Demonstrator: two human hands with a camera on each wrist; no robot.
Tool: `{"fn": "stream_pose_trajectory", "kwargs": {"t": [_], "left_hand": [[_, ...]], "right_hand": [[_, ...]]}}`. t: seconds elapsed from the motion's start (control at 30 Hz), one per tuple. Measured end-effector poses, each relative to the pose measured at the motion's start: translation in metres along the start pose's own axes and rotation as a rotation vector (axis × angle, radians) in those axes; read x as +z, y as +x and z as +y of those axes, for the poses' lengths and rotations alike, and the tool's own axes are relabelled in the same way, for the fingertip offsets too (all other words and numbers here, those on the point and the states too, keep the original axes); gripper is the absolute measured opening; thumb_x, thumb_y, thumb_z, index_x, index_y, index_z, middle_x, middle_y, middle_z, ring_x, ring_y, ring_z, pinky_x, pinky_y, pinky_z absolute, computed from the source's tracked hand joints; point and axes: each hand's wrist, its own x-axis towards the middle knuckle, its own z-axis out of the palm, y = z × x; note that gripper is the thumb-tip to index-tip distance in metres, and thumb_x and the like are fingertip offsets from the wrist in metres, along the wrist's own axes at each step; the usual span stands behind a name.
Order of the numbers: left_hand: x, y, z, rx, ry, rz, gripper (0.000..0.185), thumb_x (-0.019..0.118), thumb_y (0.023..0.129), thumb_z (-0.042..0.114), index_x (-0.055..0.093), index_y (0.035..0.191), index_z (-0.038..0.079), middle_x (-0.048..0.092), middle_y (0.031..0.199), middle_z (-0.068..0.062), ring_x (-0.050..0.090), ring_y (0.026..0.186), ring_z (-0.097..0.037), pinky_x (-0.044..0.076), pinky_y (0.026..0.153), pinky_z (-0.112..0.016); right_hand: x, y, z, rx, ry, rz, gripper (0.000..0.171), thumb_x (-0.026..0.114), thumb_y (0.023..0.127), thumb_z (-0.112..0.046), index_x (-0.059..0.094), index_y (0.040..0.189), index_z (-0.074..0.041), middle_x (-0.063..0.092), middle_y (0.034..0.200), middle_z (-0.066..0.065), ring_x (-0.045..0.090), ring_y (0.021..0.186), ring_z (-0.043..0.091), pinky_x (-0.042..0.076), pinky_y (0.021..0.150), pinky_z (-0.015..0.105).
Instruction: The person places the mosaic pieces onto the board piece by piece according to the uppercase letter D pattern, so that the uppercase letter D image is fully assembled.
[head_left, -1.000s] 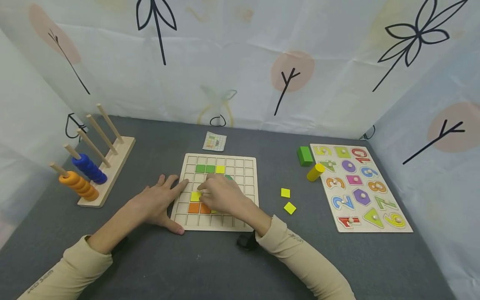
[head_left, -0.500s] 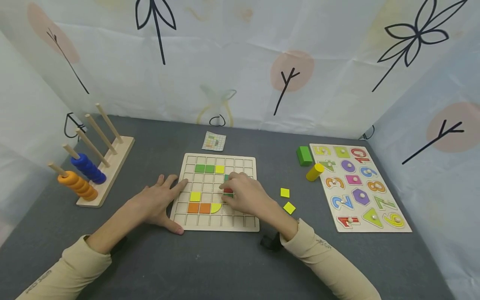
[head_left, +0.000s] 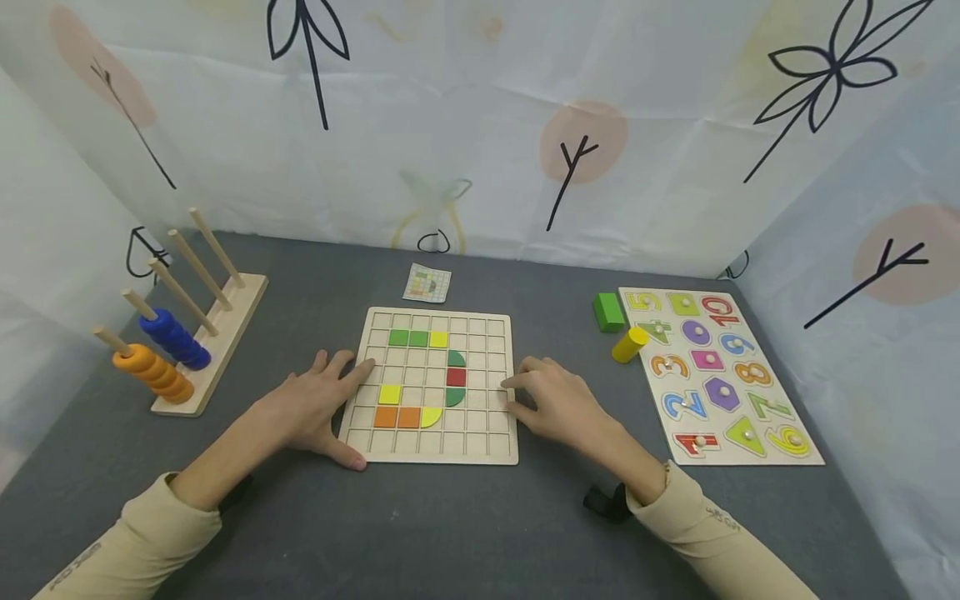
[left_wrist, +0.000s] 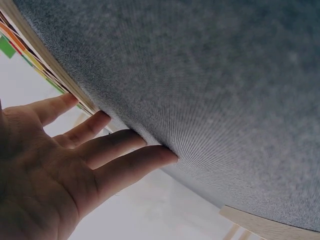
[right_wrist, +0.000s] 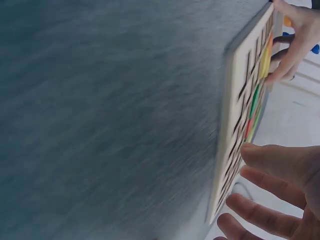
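Observation:
A wooden grid board (head_left: 483,433) lies flat on the dark table. In its cells sit green squares (head_left: 408,338), yellow squares (head_left: 389,394), orange squares (head_left: 397,417), a red square (head_left: 456,377), green quarter-round tiles (head_left: 455,397) and a yellow quarter-round tile (head_left: 431,417). My left hand (head_left: 311,408) rests spread at the board's left side, index fingertip at its edge; the left wrist view shows those fingers straight. Over the board's right edge is my right hand (head_left: 558,402), its fingers loosely bent. Nothing shows between its thumb and fingers in the right wrist view.
A small pattern card (head_left: 427,283) lies behind the board. On the left stands a peg stand (head_left: 243,304) with orange rings (head_left: 157,375) and blue rings (head_left: 176,340). A number puzzle (head_left: 720,375), a green block (head_left: 608,312) and a yellow cylinder (head_left: 630,344) are on the right.
My right hand has moved right, off the middle of the board, uncovering the green quarter-rounds and red square. It now hides the two loose yellow squares' spot. My left hand stays put.

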Motion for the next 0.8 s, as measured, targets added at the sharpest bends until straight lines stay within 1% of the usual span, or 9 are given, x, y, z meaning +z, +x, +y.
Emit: {"fn": "stream_pose_trajectory", "kwargs": {"t": [0.27,0.47,0.57,0.63,0.8], "left_hand": [[-0.002,-0.001,0.002,0.019,-0.009,0.010,0.139,0.084,0.053,0.081,0.035,0.157,0.004,0.037,0.153,-0.032,0.035,0.138,-0.069,0.046,0.089,-0.080],[0.000,-0.001,0.002,0.016,-0.004,0.012,0.139,0.084,0.052,0.081,0.035,0.157,0.004,0.038,0.153,-0.032,0.035,0.138,-0.069,0.046,0.088,-0.080],[0.000,0.000,0.002,0.014,-0.006,0.012,0.139,0.084,0.052,0.081,0.035,0.157,0.004,0.037,0.153,-0.032,0.035,0.138,-0.069,0.045,0.088,-0.081],[0.000,0.000,0.002,0.012,-0.006,0.010,0.139,0.084,0.052,0.081,0.035,0.157,0.004,0.037,0.153,-0.033,0.035,0.138,-0.069,0.045,0.089,-0.081],[-0.001,-0.001,0.002,0.019,-0.008,0.016,0.138,0.084,0.053,0.081,0.035,0.157,0.004,0.037,0.153,-0.033,0.035,0.138,-0.069,0.045,0.088,-0.080]], "right_hand": [[-0.004,-0.022,0.021,0.029,-0.049,0.024,0.031,0.082,0.087,-0.019,0.078,0.117,-0.014,0.068,0.104,0.004,0.061,0.087,0.018,0.048,0.060,0.027],[-0.010,-0.036,0.033,0.066,-0.052,0.006,0.033,0.082,0.086,-0.020,0.078,0.119,-0.015,0.070,0.110,0.006,0.063,0.093,0.022,0.053,0.068,0.035],[-0.011,-0.041,0.038,0.067,-0.048,-0.002,0.033,0.083,0.086,-0.019,0.078,0.118,-0.014,0.070,0.109,0.007,0.061,0.091,0.021,0.053,0.069,0.035],[-0.011,-0.044,0.041,0.067,-0.042,-0.013,0.034,0.083,0.085,-0.018,0.078,0.118,-0.013,0.070,0.108,0.007,0.060,0.089,0.020,0.051,0.068,0.033],[-0.010,-0.049,0.046,0.085,-0.038,-0.063,0.035,0.083,0.085,-0.018,0.077,0.120,-0.012,0.070,0.108,0.007,0.059,0.090,0.018,0.049,0.070,0.032]]}}
